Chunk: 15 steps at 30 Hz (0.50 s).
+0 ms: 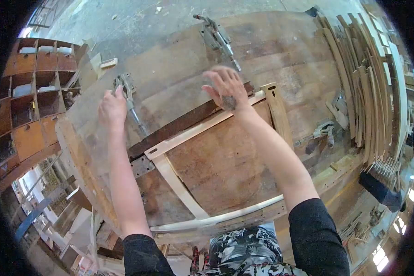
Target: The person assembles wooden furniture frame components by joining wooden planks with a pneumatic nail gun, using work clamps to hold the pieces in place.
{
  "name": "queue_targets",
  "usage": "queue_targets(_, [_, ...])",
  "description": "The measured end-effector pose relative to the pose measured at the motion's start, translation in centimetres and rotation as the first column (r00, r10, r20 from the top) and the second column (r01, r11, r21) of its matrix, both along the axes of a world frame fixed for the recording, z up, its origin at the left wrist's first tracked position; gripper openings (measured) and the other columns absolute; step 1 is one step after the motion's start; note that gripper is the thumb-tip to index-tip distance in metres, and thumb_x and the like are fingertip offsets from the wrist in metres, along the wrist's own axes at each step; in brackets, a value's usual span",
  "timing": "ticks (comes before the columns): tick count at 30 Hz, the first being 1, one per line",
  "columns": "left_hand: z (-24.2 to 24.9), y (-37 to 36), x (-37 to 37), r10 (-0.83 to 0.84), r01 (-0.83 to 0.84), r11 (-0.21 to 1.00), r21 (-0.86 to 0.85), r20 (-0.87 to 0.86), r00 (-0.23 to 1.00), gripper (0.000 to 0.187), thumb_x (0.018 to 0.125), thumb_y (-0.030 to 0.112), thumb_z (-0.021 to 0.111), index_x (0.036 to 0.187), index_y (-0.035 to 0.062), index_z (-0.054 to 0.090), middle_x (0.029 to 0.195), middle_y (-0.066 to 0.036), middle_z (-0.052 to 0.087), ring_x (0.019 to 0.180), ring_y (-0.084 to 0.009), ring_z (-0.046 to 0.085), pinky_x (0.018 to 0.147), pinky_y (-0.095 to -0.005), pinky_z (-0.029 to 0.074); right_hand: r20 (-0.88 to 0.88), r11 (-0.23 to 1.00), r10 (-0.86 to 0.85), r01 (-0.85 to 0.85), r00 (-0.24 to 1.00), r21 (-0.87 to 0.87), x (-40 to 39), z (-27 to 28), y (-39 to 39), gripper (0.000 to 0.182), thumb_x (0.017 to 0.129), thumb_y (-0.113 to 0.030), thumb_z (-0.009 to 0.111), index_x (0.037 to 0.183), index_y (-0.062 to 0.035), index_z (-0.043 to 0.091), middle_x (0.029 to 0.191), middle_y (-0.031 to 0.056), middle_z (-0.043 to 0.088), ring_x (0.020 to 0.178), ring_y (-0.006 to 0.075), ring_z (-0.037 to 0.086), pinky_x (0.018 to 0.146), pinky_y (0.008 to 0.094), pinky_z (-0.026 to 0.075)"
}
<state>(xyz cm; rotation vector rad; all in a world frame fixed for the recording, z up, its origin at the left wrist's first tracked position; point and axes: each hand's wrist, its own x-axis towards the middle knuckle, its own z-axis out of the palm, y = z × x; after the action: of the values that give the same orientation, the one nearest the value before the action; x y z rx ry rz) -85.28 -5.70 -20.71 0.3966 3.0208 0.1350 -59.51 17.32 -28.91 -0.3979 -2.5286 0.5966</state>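
Note:
My left hand point(112, 106) is closed at the near-left side of a metal toggle clamp point(129, 92), its thumb against the clamp body; the fingers hide the handle. The clamp's rod points toward a dark brown bar point(179, 123). My right hand point(226, 88) hovers over the far end of that bar, fingers spread, holding nothing. Below it lies a light wooden frame point(181, 192) with slotted ends, pressed along the bar. A second toggle clamp point(216, 37) sits beyond my right hand, its rod pointing toward the bar.
The workbench point(303, 69) has another clamp point(324, 131) at right. Long wooden strips point(365, 92) are stacked along its right side. A pigeonhole cabinet point(34, 92) stands at left. A small wood block point(109, 63) lies near the far-left edge. A dark brush point(382, 188) is at lower right.

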Motion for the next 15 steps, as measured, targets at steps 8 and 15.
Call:
queue_targets(8, [-0.2, -7.1, 1.8, 0.062, -0.154, 0.77, 0.619, 0.167, 0.984, 0.062, 0.101, 0.055, 0.057, 0.139, 0.0064, 0.059, 0.115, -0.018, 0.073, 0.106, -0.0285, 0.072, 0.089, -0.0391, 0.055, 0.081, 0.992, -0.116, 0.12, 0.99, -0.048, 1.4, 0.3, -2.1, 0.028, 0.094, -0.024, 0.067, 0.076, -0.0065, 0.055, 0.08, 0.0095, 0.057, 0.083, 0.0314, 0.06, 0.074, 0.043, 0.047])
queue_targets(15, [2.3, -34.0, 16.4, 0.329, -0.289, 0.934, 0.208, -0.195, 0.924, 0.041, 0.107, 0.023, 0.054, 0.139, -0.0023, 0.054, 0.133, -0.024, 0.062, 0.121, -0.036, 0.061, 0.102, -0.0425, 0.047, 0.113, 0.993, -0.115, 0.115, 0.987, 0.006, 1.3, -0.1, -2.3, 0.026, 0.094, -0.025, 0.066, 0.078, -0.0077, 0.056, 0.083, 0.0092, 0.058, 0.085, 0.0312, 0.061, 0.077, 0.0437, 0.048])
